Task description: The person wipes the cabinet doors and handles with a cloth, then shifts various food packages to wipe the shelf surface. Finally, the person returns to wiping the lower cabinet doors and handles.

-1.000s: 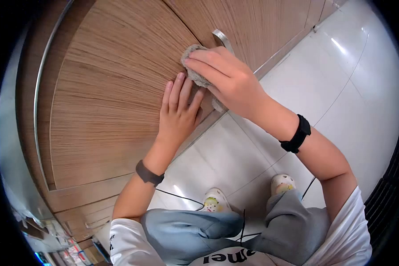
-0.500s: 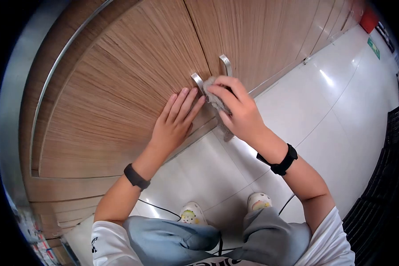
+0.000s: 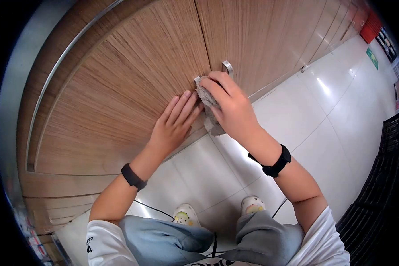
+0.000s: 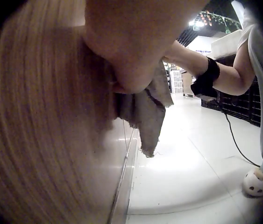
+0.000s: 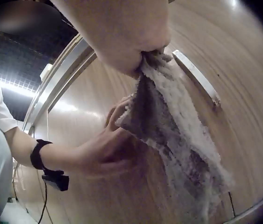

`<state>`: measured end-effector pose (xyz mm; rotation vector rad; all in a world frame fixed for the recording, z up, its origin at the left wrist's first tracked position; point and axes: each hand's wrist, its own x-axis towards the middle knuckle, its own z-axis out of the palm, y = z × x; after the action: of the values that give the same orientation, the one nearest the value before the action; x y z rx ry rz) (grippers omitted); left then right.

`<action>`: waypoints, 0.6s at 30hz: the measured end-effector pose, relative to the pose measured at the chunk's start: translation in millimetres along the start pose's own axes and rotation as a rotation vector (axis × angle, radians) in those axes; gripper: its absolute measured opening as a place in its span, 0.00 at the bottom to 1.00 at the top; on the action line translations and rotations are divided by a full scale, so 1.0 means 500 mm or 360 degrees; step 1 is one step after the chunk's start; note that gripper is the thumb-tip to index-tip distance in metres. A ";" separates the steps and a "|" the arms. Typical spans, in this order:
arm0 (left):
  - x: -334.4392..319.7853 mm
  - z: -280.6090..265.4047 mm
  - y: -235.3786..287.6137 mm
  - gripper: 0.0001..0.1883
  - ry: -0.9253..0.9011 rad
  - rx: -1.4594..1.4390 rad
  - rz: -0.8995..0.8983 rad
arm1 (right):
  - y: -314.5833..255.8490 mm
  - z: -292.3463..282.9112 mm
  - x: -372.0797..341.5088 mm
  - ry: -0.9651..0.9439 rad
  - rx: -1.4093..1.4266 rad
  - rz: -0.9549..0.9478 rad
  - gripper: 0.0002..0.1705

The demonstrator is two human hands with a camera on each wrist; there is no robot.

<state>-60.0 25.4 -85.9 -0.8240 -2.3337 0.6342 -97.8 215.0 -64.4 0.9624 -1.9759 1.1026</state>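
Note:
The right hand [image 3: 235, 106] pinches a grey cloth [image 3: 213, 126] against the left door's handle [image 3: 197, 80], most of which the cloth and fingers hide. In the right wrist view the cloth [image 5: 168, 126] hangs down in folds from the right hand [image 5: 122, 37]. Fingers straight, the left hand [image 3: 170, 126] rests on the wooden cabinet door [image 3: 119, 88], just left of the cloth. The left wrist view shows the cloth [image 4: 147, 116] dangling beside the wood surface.
A second metal handle [image 3: 228, 68] is on the neighbouring door, right of the right hand's fingers. White floor tiles [image 3: 314, 119] lie below the cabinet. Black crates [image 3: 372, 177] stand at the right, and a cable [image 3: 153, 207] runs by the shoes [image 3: 186, 215].
The cloth in the right hand moved off the left door's surface to its handle, then slightly left over it. The left hand stays on the door. The head view has shifted.

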 end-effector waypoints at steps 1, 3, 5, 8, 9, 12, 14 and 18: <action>0.000 -0.002 -0.001 0.27 0.0004 -0.0004 -0.0005 | 0.000 0.001 0.000 -0.0005 -0.0004 -0.0002 0.22; 0.001 -0.006 -0.005 0.29 -0.0030 0.0007 0.0009 | 0.001 0.003 -0.004 -0.0017 -0.0036 -0.0016 0.20; -0.004 0.007 -0.010 0.29 -0.0019 -0.0044 0.0024 | 0.022 0.020 -0.045 -0.0160 -0.0021 0.0042 0.20; -0.016 0.044 -0.020 0.31 -0.0041 0.0004 0.0082 | 0.045 0.035 -0.099 -0.0350 0.0011 0.0200 0.20; -0.021 0.048 -0.022 0.33 -0.0097 0.0109 0.0125 | 0.040 0.035 -0.095 -0.0393 0.0048 0.0304 0.21; -0.030 0.037 -0.025 0.33 -0.0206 0.0160 0.0131 | 0.028 0.008 -0.040 0.0000 0.0022 0.0159 0.25; -0.040 0.032 -0.019 0.31 -0.0172 0.0183 0.0133 | 0.006 -0.030 0.028 0.0252 0.0032 -0.0025 0.27; -0.058 0.029 -0.008 0.29 -0.0125 0.0174 0.0119 | -0.033 -0.048 0.156 0.0676 -0.0016 -0.0570 0.27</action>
<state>-52.4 -0.6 -104.2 -0.8536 -2.3234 0.8318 -118.5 208.7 16.2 0.9399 -1.4038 0.9931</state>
